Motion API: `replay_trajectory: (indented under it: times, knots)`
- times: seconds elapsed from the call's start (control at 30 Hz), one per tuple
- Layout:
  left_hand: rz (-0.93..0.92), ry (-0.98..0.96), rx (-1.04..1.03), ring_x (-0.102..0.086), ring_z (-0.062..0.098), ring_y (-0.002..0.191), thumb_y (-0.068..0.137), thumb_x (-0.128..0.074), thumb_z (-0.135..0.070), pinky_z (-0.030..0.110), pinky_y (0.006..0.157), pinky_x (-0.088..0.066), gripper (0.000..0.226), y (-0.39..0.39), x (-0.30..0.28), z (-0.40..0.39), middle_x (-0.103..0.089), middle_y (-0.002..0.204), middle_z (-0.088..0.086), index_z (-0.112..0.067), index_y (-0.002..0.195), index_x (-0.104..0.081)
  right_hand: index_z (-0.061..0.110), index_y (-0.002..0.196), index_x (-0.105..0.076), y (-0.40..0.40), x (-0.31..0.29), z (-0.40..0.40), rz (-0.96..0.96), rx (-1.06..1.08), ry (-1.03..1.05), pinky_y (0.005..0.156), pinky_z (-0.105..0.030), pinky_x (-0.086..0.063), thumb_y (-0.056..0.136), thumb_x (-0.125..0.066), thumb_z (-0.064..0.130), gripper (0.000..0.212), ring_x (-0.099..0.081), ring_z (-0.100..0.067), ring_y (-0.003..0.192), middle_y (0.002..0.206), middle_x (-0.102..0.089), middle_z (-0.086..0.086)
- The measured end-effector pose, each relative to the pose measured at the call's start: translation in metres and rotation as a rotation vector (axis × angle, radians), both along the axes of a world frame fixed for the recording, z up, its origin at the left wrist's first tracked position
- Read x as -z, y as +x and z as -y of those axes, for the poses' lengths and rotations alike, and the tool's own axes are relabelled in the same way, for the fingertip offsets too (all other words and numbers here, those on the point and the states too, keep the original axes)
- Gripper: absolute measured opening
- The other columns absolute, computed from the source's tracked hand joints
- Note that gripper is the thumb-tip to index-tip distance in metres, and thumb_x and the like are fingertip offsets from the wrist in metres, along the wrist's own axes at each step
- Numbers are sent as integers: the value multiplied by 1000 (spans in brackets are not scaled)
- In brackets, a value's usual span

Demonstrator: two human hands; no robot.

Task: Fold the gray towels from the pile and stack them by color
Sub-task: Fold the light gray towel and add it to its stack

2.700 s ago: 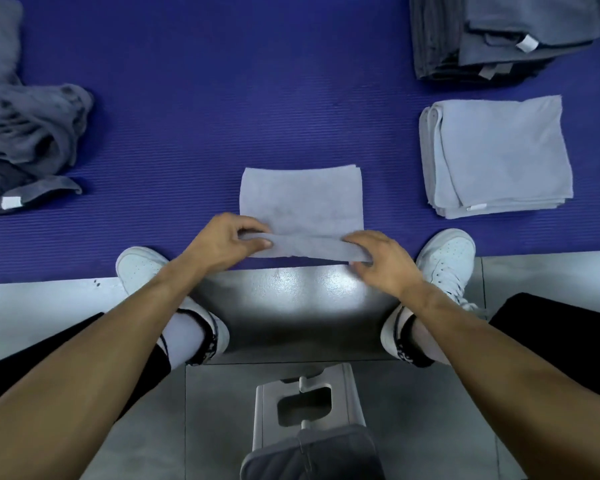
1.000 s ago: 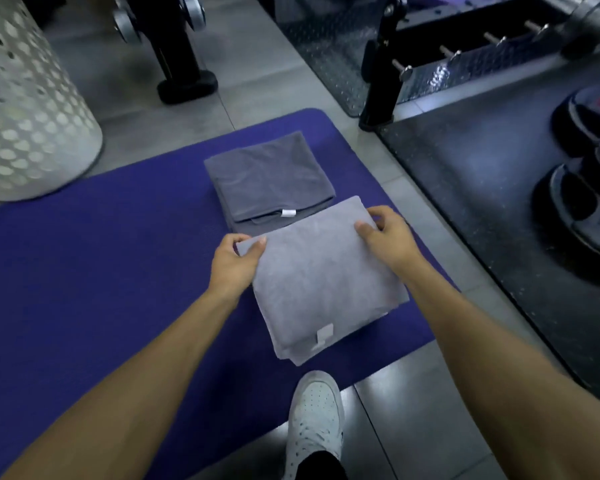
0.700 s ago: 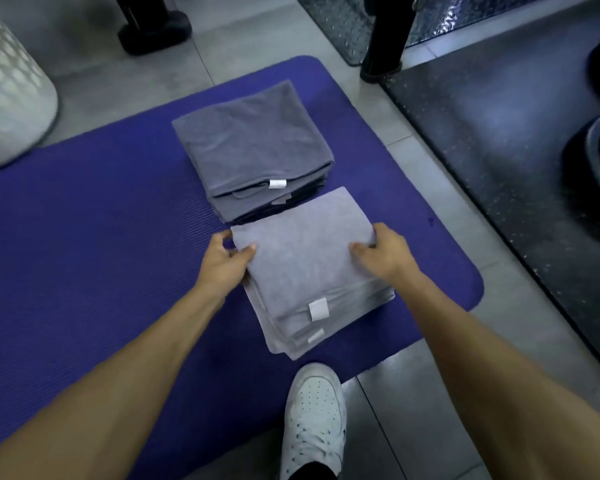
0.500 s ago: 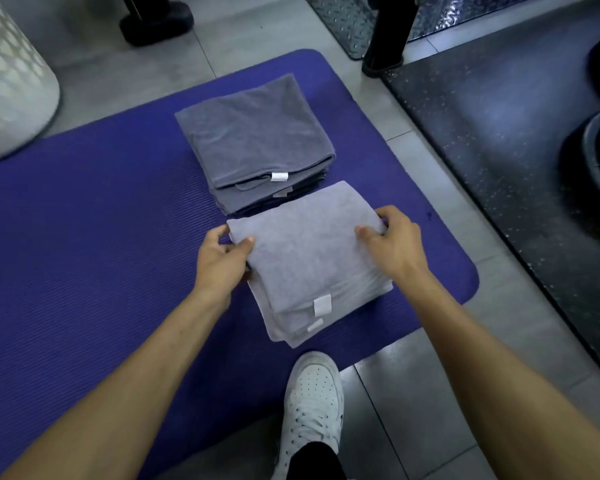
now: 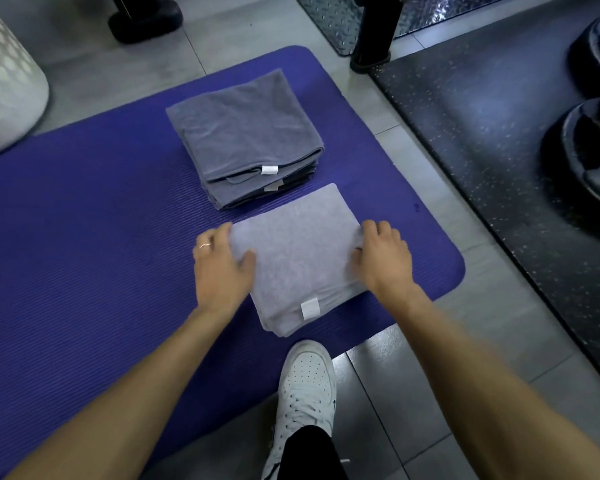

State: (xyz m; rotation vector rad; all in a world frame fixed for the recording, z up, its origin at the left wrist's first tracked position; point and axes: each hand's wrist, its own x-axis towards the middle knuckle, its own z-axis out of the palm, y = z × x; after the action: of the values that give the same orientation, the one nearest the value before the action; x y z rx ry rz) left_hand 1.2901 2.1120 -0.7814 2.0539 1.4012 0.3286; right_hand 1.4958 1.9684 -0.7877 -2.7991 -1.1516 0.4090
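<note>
A stack of folded light gray towels (image 5: 297, 258) lies on the purple mat (image 5: 84, 258), a white tag at its near edge. Just behind it sits a stack of folded dark gray towels (image 5: 243, 136). My left hand (image 5: 222, 268) rests against the left side of the light stack, thumb on the top towel, fingers fairly straight. My right hand (image 5: 383, 258) lies over the stack's right edge with loosely bent fingers. Neither hand lifts any cloth. The unfolded pile is out of view.
My white shoe (image 5: 307, 386) stands on the grey tile floor just in front of the mat. A white perforated basket (image 5: 4, 81) is at the far left. Black rubber flooring with weight plates (image 5: 589, 157) lies to the right, and a black post (image 5: 373, 32) stands behind.
The folded light gray towel went from the mat's middle onto the light stack. Both hands stopped pinching its far corners and slid back to the stack's sides, flatter now.
</note>
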Motion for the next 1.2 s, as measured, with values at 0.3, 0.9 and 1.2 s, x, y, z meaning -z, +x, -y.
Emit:
replay_trajectory:
  times: [0.3, 0.9, 1.2]
  knots:
    - [-396, 224, 393, 13, 34, 150, 98, -20, -62, 48, 121, 9, 70, 35, 63, 15, 15, 164, 9, -31, 158, -1, 17, 158, -18, -20, 65, -25, -8, -370, 83, 124, -40, -6, 100, -19, 58, 71, -5, -25, 153, 165, -11, -9]
    - [-276, -149, 465, -66, 16, 94, 94, -61, -29, 34, 89, -52, 21, -123, -87, -42, -73, 99, -3, -25, 113, -69, 17, 112, -63, -138, -127, -97, -280, -581, -94, 88, -35, -50, 90, -53, 15, 24, -59, -31, 107, 117, -63, -11]
    - [-261, -158, 22, -66, 11, 77, 90, -65, -24, 29, 78, -53, 10, -348, -180, -72, -70, 79, -6, -34, 88, -65, 21, 107, -60, -311, -225, -178, -209, -1074, -139, 75, -30, -48, 89, -60, 21, 18, -59, -24, 98, 109, -61, -1]
